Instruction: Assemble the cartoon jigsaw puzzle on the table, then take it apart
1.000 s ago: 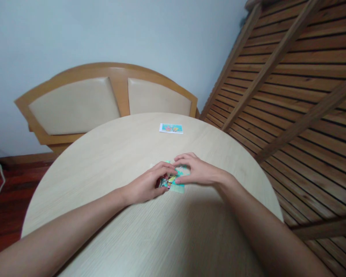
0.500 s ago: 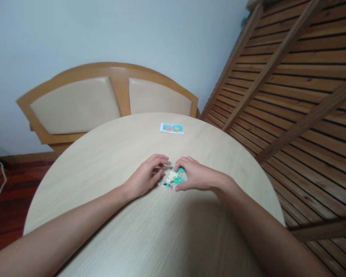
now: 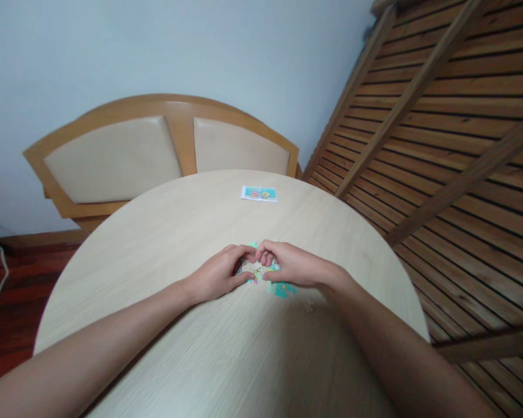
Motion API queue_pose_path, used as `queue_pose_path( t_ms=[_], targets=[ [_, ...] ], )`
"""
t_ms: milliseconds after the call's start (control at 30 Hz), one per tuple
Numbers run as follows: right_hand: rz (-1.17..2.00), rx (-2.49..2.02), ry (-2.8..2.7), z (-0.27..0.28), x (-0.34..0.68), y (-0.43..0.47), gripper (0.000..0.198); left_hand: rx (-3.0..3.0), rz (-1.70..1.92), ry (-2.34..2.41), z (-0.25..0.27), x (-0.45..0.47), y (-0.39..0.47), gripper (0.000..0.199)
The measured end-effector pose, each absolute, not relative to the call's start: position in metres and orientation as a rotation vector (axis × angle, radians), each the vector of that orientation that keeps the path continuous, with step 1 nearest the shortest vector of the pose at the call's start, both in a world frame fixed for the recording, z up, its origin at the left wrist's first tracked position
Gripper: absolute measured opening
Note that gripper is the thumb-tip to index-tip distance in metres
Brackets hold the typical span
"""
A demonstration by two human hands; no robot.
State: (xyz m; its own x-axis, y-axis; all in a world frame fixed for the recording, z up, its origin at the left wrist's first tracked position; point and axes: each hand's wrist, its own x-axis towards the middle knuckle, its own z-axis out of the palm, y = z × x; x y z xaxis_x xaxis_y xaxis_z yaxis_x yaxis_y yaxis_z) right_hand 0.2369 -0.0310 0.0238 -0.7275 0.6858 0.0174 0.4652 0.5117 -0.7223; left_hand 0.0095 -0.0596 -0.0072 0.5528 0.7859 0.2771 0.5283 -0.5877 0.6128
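Note:
Small colourful jigsaw puzzle pieces (image 3: 257,273) lie in a loose pile on the round table (image 3: 165,232). My left hand (image 3: 221,271) curves around the pile from the left, thumb and fingers apart. From the right, my right hand (image 3: 293,264) cups the same pile, its fingers curled and its thumb apart from them. The fingertips of both hands almost meet at the far side, and they hide part of the pile. A few teal pieces (image 3: 282,289) lie just below my right hand. One pale piece (image 3: 309,306) sits by itself near my right wrist.
A small picture card (image 3: 259,194) in teal, pink and yellow lies toward the table's far edge. Behind the table stands a wooden headboard (image 3: 185,136) with cream panels. A slatted wooden frame (image 3: 444,151) leans at the right. A white cable (image 3: 3,267) hangs at the left.
Both hands have drawn closer together around the pile. Teal pieces and one pale piece now show below and right of my right hand. The card has stayed put.

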Motion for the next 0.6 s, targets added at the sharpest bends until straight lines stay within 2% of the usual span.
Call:
queue_pose_path(
  t_ms=[100,167,300,400,467,600],
  targets=[
    [0.974,-0.96,-2.452,0.026,0.242,-0.028,0.023,2.348,0.748,1.058,-0.008,0.008,-0.059,0.029],
    [0.877,-0.988,-2.456,0.028,0.25,-0.025,0.027,2.396,0.777,1.037,-0.007,0.006,-0.059,0.032],
    [0.704,-1.166,-2.576,0.028,0.266,-0.023,0.079,2.554,0.75,1.017,-0.007,0.004,-0.061,0.053],
    [0.667,-1.255,-2.647,0.027,0.268,-0.027,0.092,2.537,0.709,1.039,-0.009,0.005,-0.06,0.048],
    [0.686,-1.253,-2.646,0.027,0.264,-0.03,0.083,2.518,0.722,1.032,-0.009,0.006,-0.058,0.035],
    [0.755,-1.211,-2.628,0.031,0.254,-0.032,0.043,2.544,0.71,1.02,-0.006,0.009,-0.056,0.021]
  ],
)
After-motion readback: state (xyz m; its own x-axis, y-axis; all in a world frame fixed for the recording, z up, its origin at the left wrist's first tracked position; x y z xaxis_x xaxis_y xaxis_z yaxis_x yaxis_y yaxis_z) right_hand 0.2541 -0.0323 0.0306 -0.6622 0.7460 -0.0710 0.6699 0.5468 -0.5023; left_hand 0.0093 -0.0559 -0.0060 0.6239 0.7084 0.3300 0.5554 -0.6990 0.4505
